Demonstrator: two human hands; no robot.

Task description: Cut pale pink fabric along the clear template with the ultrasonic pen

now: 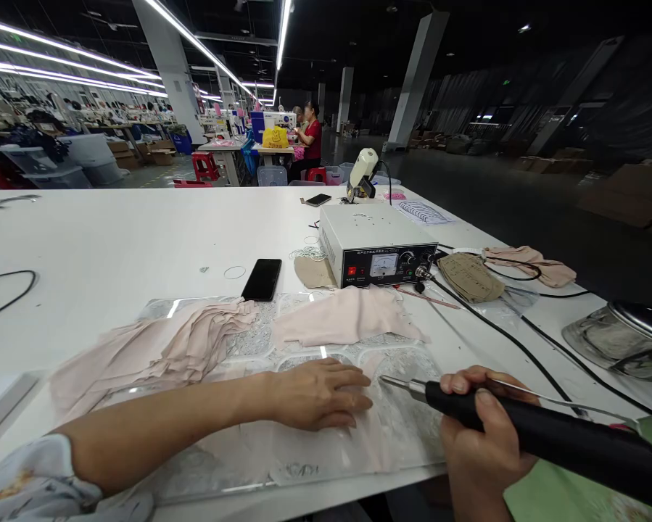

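My left hand (pixel 323 395) lies flat with fingers stretched over a clear plastic template (pixel 320 453), pressing on it. Pale pink fabric (pixel 380 413) shows through and beside the template, near my fingertips. Wrapped around the black handle of an ultrasonic cutter (pixel 548 428) is my right hand (pixel 486 435). Its metal tip (pixel 396 381) points left, just right of my left fingertips; whether it touches the template I cannot tell. A thin metal tool, perhaps tweezers (pixel 570 404), also runs from under my right fingers. Behind lie a single pink fabric piece (pixel 347 319) and a fanned stack of pink pieces (pixel 162 348).
A control box (pixel 380 243) with a meter stands behind, its black cable (pixel 500 337) running right. Around it are a phone (pixel 262 279), another phone (pixel 318 199), brown card patterns (pixel 470 277), a lamp (pixel 362 174) and a glass jar (pixel 619 341). People sit at sewing machines beyond.
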